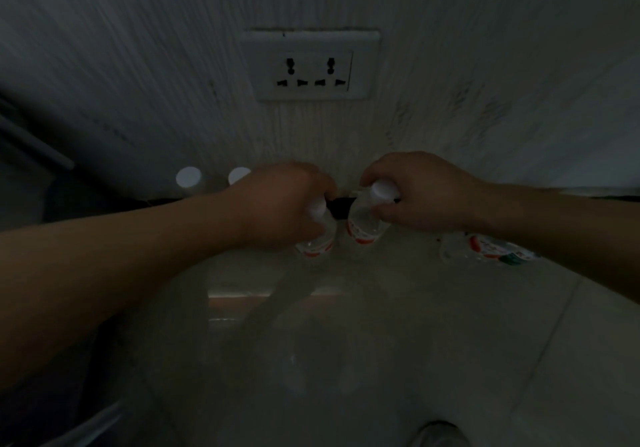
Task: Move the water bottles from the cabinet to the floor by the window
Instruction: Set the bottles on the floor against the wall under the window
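No text legible: red labels on the left bottle [317,244] and right bottle [363,230] I hold, and on the third bottle [485,250], are too blurred.

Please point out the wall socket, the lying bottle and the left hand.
wall socket [310,65]: head view, its plate.
lying bottle [485,250]: head view, its label.
left hand [280,204]: head view, its back.

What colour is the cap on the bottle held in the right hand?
White; the cap shows best in the head view.
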The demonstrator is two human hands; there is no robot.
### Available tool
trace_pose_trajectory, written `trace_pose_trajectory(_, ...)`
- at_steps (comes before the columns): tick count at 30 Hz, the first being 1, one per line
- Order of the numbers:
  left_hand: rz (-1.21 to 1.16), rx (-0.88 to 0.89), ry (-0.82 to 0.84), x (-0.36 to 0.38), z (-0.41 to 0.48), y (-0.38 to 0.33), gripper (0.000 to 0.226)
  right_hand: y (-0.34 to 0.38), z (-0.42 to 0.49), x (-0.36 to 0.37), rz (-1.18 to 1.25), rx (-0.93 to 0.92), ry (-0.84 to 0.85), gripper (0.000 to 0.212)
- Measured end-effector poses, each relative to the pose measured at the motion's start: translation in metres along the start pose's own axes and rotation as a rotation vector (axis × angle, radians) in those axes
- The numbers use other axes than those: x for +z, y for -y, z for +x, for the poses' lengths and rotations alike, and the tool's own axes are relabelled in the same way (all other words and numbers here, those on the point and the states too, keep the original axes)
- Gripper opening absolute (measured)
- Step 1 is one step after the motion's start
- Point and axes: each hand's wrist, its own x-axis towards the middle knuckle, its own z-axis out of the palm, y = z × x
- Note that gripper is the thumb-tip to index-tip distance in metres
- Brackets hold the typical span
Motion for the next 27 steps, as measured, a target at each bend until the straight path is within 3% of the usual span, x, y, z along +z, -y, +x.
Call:
trace_pose_trajectory(8, 0.222, -0.102, -0.119, 0.006, 0.002, -0.01, 0.044, -0.002, 0.001, 0.002, 0.001, 0.065, -0.063, 0.037)
trace_pose_trajectory(18, 0.083, -0.123, -0.06, -0.004, 0.001, -0.004, 0.029, -0.002, 0.004, 0.002, 0.041, 0.066, -0.048, 0.034)
trace_pose_trajectory(27, -0.014, -0.076, -0.063, -0.018, -0.004, 0.002, 0.034, 0.0, 0.014, -0.001, 0.087, 0.019, -0.027, 0.031)
